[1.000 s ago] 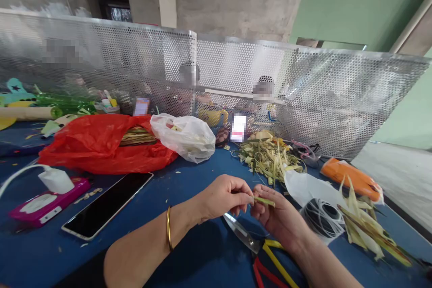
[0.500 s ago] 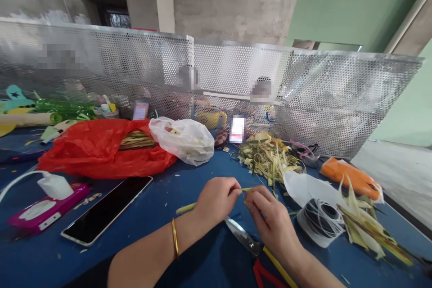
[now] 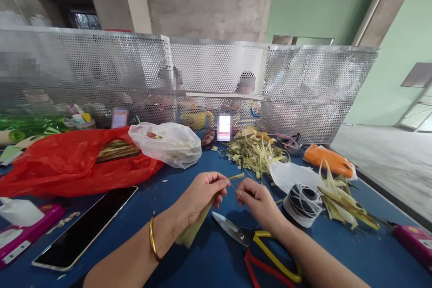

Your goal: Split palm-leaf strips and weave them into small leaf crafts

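Note:
My left hand [image 3: 206,191] is closed on a pale green-yellow corn husk strip [image 3: 193,233]. Its thin end pokes out past the thumb, and its wider part hangs below my palm. Just to the right, my right hand [image 3: 256,198] pinches a thin thread [image 3: 233,185] that runs across the gap to the husk. Beneath both hands lie scissors [image 3: 241,236] with red and yellow handles, blades toward the upper left. A spool of white and dark cord [image 3: 303,205] stands right of my right hand.
Husk scraps [image 3: 254,150] are heaped behind my hands. A white plastic bag [image 3: 168,144] and red bag [image 3: 67,153] sit left, with a dark phone [image 3: 87,229] nearer. An orange packet [image 3: 329,162] and loose husks [image 3: 351,202] lie right. A perforated metal screen [image 3: 216,67] spans the back.
My hands have moved apart slightly, the left hand turning so more of the husk shows. Thread now stretches between them. The view has swung right, and more of the scissors is visible.

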Tool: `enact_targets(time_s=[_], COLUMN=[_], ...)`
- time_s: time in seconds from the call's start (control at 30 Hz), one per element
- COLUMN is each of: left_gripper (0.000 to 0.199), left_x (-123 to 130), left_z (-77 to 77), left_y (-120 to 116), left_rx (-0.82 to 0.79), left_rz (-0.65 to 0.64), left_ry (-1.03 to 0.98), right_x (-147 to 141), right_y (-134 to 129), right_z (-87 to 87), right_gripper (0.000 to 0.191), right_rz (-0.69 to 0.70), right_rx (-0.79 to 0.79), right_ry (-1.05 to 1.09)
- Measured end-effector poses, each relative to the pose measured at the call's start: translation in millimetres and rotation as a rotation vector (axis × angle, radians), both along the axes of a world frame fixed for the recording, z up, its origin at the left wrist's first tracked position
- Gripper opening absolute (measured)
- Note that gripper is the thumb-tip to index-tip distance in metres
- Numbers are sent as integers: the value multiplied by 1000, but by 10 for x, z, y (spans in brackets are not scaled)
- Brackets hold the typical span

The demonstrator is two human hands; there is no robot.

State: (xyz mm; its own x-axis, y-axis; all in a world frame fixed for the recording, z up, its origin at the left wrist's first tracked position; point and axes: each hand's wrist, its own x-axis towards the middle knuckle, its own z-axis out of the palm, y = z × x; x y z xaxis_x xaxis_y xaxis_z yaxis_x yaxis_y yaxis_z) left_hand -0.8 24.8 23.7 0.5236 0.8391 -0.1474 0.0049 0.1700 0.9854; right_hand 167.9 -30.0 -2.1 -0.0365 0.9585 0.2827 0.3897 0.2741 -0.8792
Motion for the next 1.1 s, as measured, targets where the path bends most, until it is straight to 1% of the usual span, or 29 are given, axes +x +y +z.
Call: enact_targets(time_s=[0.1, 0.17, 0.2, 0.27, 0.33, 0.4, 0.47, 0.57, 0.7, 0.77, 0.83, 0.9, 0.97, 1.03, 1.1], left_gripper=[24, 25, 25, 24, 20, 16, 14, 15, 10, 9, 6, 4, 7, 12, 15], left_x=[34, 59, 73, 105, 136, 160, 171, 159, 119, 108, 105, 107, 112, 119, 129], left_z=[-30, -46, -59, -97, -150, -202, -236, -230, -174, -166, -175, -191, -204, -209, -206], left_y=[-24, -49, -62, -85, -102, -111, -112, -107, -91, -75, -52, -28, -13, -10, -18], left_rx=[-157, -236, -261, -285, -276, -252, -239, -283, -469, -560, -632, -684, -709, -712, -717], left_rz=[44, 35, 20, -9, -16, 2, 12, -11, -57, -66, -46, -17, -8, -16, -12], left_ry=[-52, -66, -71, -78, -87, -87, -80, -81, -176, -225, -253, -289, -354, -428, -461], right_x=[-71, -92, -96, -98, -100, -106, -114, -121, -122, -121, -117, -106, -92, -80, -73], right_y=[-99, -145, -156, -154, -134, -113, -96, -77, -66, -67, -68, -65, -57, -45, -31], right_z=[25, 45, 49, 45, 24, 0, -14, 2, 55, 67, 61, 39, 12, -14, -36], right_gripper=[20, 18, 18, 21, 25, 27, 30, 30, 31, 26, 19, 17, 13, 15, 15], right_rz=[-27, -7, 16, 85, 144, 175, 177, 143, 36, 2, -8, -17, -52, -95, -118], right_rx=[237, 327, 340, 276, 138, 28, -19, -44, 28, 46, 35, 29, 51, 77, 69], right_ry=[-200, -235, -217, -119, 6, 78, 97, 161, 244, 292, 340, 304, 159, 13, -36])
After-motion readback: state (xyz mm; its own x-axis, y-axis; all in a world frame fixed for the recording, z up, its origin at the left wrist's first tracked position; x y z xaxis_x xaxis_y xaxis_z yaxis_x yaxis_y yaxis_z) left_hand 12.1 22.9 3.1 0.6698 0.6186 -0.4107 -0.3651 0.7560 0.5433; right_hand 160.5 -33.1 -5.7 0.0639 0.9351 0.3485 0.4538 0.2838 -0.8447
